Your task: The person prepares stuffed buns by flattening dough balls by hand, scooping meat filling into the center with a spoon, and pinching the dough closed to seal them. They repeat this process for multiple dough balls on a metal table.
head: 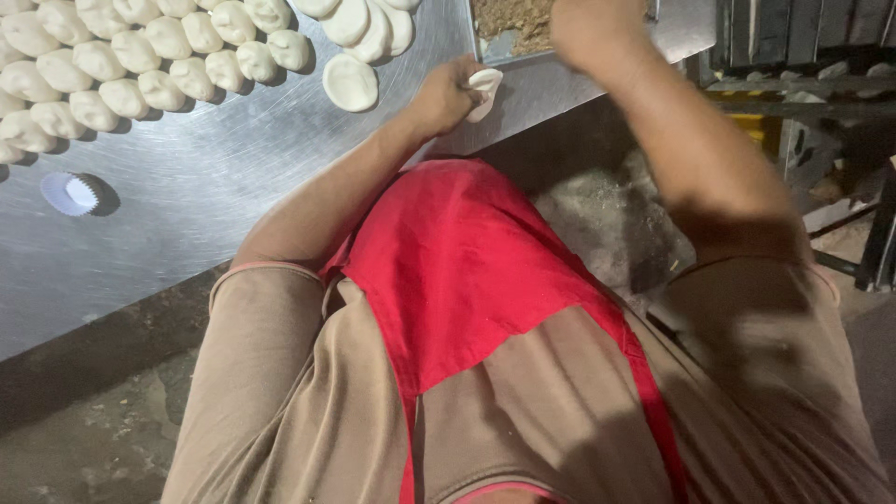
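A flat dough disc (485, 91) is pinched in the fingers of the left hand (446, 96), just beside the tray of brown filling (511, 23). Over that tray the right hand (590, 30) is held; whether its fingers are closed cannot be told. Filled dough pieces (140, 56) lie on the steel tabletop (233, 187), well apart from the tray.

I am seeing a brushed, faintly shiny metal desk (215, 187), soft matt dough discs (351, 82), a pleated paper cup (70, 192) and a matt red cloth apron (467, 271).
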